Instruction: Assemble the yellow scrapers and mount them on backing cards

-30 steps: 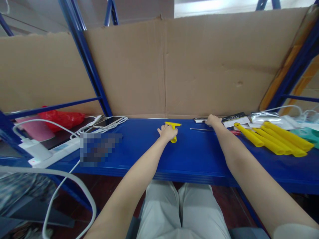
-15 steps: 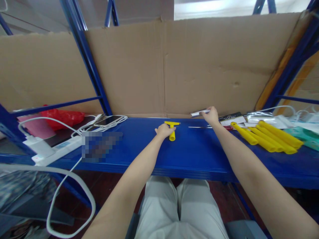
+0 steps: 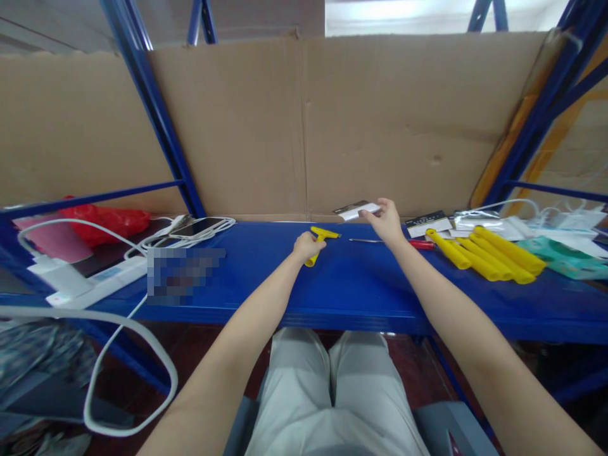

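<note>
My left hand is closed round the handle of a yellow T-shaped tool at the middle of the blue table. To its right, my right hand pinches a small black and white card above the table's back edge. Below that hand lies a screwdriver with a red handle, its thin shaft pointing left. Several yellow tubes lie side by side further right. A similar black and white card rests behind them.
On the left are a white power strip, coiled white cables, a phone and a red bag. Green packaging lies at the far right. Cardboard stands behind the table, between blue posts.
The card in my right hand has moved left and turned its face more toward the camera. My left hand has tilted the yellow tool. The view has shifted slightly.
</note>
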Motion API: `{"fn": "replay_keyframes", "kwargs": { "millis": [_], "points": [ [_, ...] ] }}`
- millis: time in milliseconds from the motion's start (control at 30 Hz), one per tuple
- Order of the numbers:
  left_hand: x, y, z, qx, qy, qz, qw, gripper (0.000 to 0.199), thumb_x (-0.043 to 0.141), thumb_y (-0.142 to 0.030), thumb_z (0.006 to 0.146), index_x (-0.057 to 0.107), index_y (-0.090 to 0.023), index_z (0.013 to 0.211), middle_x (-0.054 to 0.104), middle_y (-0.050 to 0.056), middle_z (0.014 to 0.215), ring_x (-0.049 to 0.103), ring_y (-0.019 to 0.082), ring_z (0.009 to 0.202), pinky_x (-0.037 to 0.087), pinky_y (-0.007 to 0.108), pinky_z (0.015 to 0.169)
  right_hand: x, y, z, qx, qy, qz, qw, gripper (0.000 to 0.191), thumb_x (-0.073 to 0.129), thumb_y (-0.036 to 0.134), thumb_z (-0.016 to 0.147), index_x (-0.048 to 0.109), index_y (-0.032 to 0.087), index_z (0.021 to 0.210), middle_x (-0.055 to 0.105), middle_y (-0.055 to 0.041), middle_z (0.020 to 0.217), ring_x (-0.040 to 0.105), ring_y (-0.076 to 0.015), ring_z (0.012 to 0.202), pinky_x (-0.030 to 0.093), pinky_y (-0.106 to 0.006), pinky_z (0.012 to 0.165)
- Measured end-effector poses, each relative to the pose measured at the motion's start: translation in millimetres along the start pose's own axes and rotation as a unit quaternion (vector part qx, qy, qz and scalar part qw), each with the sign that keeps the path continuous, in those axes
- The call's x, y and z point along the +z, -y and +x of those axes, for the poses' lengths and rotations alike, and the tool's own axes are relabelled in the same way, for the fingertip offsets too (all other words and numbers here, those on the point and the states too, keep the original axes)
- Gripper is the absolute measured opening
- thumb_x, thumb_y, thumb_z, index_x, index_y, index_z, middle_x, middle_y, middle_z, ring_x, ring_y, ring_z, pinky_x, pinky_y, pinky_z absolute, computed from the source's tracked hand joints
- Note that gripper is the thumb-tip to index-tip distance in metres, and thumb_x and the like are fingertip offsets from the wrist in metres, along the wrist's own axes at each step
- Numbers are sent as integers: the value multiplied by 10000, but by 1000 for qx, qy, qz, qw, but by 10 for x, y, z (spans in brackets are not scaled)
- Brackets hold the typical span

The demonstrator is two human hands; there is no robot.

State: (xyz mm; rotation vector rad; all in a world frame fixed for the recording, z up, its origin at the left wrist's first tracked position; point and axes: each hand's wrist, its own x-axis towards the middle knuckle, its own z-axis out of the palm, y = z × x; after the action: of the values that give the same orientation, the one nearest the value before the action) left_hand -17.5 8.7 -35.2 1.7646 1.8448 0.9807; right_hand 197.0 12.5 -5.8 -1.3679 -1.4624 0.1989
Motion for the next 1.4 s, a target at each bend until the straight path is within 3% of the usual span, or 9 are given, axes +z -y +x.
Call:
{"fn": "replay_keyframes", "kwargs": {
  "millis": [100,167,333,500,767,967,1133,1400],
  "points": [
    [12,23,34,-23,-18,-59,998,270,732,-234,600,631,-172,842,683,69,788,657,265,841,494,298,660,99,59,-53,-9,15,56,998,664,615,374,755,303,167,1303,585,-138,1138,580,-223,994,453,-347,847],
    [2,16,50,-54,-24,-147,987,233,692,-175,631,623,-146,852,666,73,730,662,242,757,483,273,593,153,84,-87,4,23,91,996,664,641,372,735,318,177,1282,601,-124,1108,589,-218,984,465,-346,843],
    [-91,-50,60,-110,-59,-302,945,89,550,-139,761,588,-136,841,585,32,607,597,157,530,428,230,469,233,94,-109,37,57,189,980,513,641,353,726,418,184,1156,628,-94,1064,611,-187,964,485,-321,851],
    [-138,-72,72,-149,-57,-439,884,196,398,-220,880,578,-142,866,537,17,581,513,120,439,410,223,440,259,78,-96,75,75,250,962,309,583,265,763,481,200,1046,647,-66,1042,621,-167,974,496,-325,866],
    [-182,-28,150,-201,-21,-551,809,267,369,-168,873,560,-108,1049,601,41,630,526,119,452,437,215,448,252,105,-152,86,150,307,936,256,609,116,711,525,208,935,672,-26,939,640,-148,933,503,-327,876],
    [-286,11,209,-206,-74,-611,761,225,401,-119,878,580,-128,1014,618,23,667,575,88,520,466,165,491,236,164,-188,76,161,340,923,196,612,113,732,543,202,893,686,-1,848,662,-125,860,499,-319,870],
    [-344,51,236,-220,-112,-627,739,175,411,-123,895,571,-147,961,592,15,663,543,70,500,427,130,422,188,205,-195,79,164,363,914,164,603,106,736,559,202,862,685,13,816,665,-109,798,504,-304,858],
    [-351,74,245,-223,-144,-653,709,217,400,-112,905,533,-133,1075,621,49,782,605,90,605,472,125,454,165,217,-190,75,172,396,899,121,627,166,742,580,206,846,682,13,823,655,-107,777,510,-285,812]
  ]
}}
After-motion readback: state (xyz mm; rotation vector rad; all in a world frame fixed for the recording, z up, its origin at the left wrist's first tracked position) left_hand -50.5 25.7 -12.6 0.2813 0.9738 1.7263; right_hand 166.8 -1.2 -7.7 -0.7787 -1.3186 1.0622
